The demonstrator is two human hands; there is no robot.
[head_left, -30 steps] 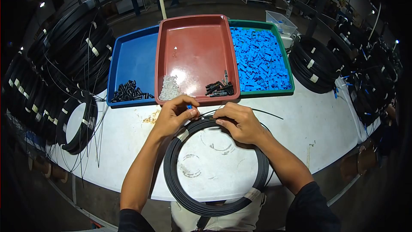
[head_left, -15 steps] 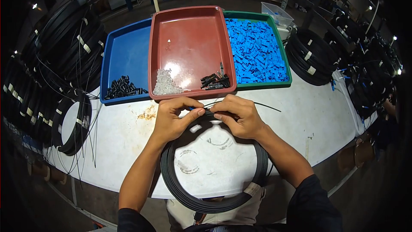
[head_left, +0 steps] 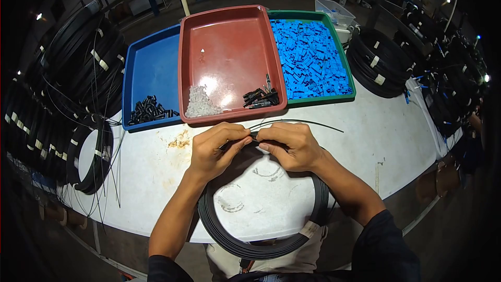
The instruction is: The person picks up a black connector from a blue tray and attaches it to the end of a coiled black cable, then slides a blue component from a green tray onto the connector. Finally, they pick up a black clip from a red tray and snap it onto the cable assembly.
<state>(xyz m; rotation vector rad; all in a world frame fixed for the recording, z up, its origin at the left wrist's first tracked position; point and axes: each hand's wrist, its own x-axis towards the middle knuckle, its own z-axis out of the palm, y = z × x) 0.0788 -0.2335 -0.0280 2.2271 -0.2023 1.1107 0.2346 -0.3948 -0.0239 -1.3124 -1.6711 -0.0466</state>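
Observation:
A coil of black cable [head_left: 224,240] hangs over the table's front edge, with a pale label [head_left: 309,228] wrapped round its lower right. At the top of the coil my left hand [head_left: 218,147] is closed, thumb and forefinger pinching the cable. Close beside it, my right hand [head_left: 290,145] is also closed on the cable with its fingertips. The two sets of fingertips nearly meet. One loose cable end [head_left: 323,125] arcs out to the right above my right hand. What lies inside the fingers is mostly hidden.
Behind the hands stand a blue tray [head_left: 151,55] with black sleeves, a red tray [head_left: 229,36] with clear and black small parts, and a green tray [head_left: 348,81] full of blue pieces. More cable coils [head_left: 378,62] are stacked on both sides of the white table [head_left: 365,151].
A bit of blue that showed at my left fingertips is no longer visible. Both hands have shifted only slightly, and the view has moved a little.

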